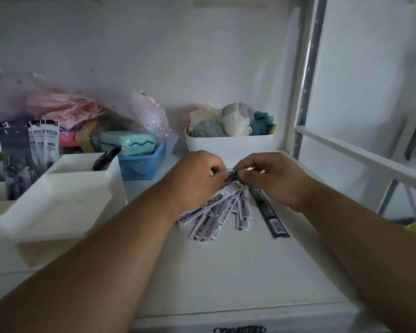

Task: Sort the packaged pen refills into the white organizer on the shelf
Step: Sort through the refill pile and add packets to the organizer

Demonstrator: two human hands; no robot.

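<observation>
Several packaged pen refills (222,211) lie fanned out on the white shelf, mostly white packets plus one dark packet (269,212) on the right. My left hand (197,179) and my right hand (276,179) meet at the top of the fan, fingers curled and pinching the packets' upper ends. The white stepped organizer (65,200) stands at the left. Its rear compartments hold upright refill packets (29,150), and one dark packet (106,157) leans in the square compartment.
A blue mesh basket (142,164) with a teal box and plastic bags sits behind the organizer. A white tub (228,145) of cloth items stands at the back wall. A metal shelf upright (308,75) and rail border the right side.
</observation>
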